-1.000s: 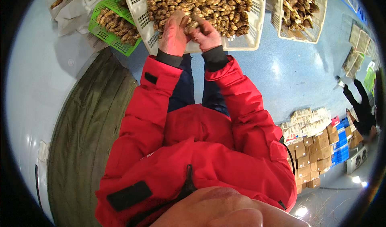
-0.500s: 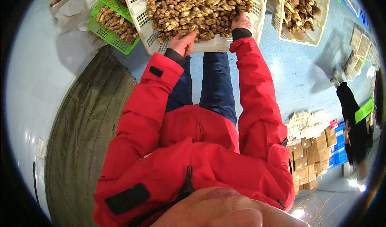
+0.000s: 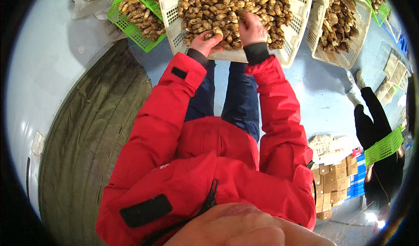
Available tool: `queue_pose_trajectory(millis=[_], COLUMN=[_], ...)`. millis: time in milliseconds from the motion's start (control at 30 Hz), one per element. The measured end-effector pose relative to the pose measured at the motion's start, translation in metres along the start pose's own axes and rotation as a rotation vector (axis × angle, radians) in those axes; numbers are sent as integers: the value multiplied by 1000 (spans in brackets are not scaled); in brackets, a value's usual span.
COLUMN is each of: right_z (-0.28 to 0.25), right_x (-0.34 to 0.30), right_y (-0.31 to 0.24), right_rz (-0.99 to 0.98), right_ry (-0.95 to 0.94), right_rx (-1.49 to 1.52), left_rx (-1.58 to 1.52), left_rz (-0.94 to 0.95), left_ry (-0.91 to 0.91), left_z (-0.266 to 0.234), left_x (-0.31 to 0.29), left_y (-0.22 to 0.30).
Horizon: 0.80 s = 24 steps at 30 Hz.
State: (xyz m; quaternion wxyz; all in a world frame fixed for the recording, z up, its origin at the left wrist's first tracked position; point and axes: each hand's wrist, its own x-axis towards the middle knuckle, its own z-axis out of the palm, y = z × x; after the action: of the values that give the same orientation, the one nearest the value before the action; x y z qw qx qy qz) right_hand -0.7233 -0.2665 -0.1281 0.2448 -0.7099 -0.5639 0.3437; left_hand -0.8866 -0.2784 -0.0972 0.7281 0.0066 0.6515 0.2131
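Note:
In front of me a white plastic crate (image 3: 293, 32) with slotted walls holds a heap of small brown mushrooms (image 3: 233, 4). At the heap's near edge, my left hand (image 3: 205, 44) pinches one pale-brown mushroom (image 3: 217, 30) between thumb and fingers. Just to its right, my right hand (image 3: 254, 30) is over the middle of the heap. Its fingers are curled down against the mushrooms, and whatever they grip is hidden.
Green baskets of mushrooms (image 3: 149, 46) stand at the left, and another white crate of larger mushrooms (image 3: 345, 59) at the right. A dark green quilted cover (image 3: 91, 145) hangs at my left. A person in black (image 3: 371, 124) carries a green basket (image 3: 384, 146) near stacked cartons (image 3: 336, 180).
My right hand has moved left from the heap's right side to its middle, close to my left hand. The view has shifted, and the person in black shows farther into it.

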Motion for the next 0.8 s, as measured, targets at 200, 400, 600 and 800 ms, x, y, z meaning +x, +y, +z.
queue_pose_trajectory(millis=[200,400,600,800], right_z=[40,25,31,45], right_x=[85,33,-23,19], right_y=[14,-24,-116,-50], right_rz=[-217,223,-159,5], right_ry=[-201,-188,-365,9], right_rx=[-643,741,154,34], left_rx=[-135,-403,-526,-713], left_rz=[34,123,242,76], left_ry=[-212,-485,-530,-668], left_z=[-56,-73,-76,-126], left_x=[-4,-10,8,10], left_y=[15,26,23,20])
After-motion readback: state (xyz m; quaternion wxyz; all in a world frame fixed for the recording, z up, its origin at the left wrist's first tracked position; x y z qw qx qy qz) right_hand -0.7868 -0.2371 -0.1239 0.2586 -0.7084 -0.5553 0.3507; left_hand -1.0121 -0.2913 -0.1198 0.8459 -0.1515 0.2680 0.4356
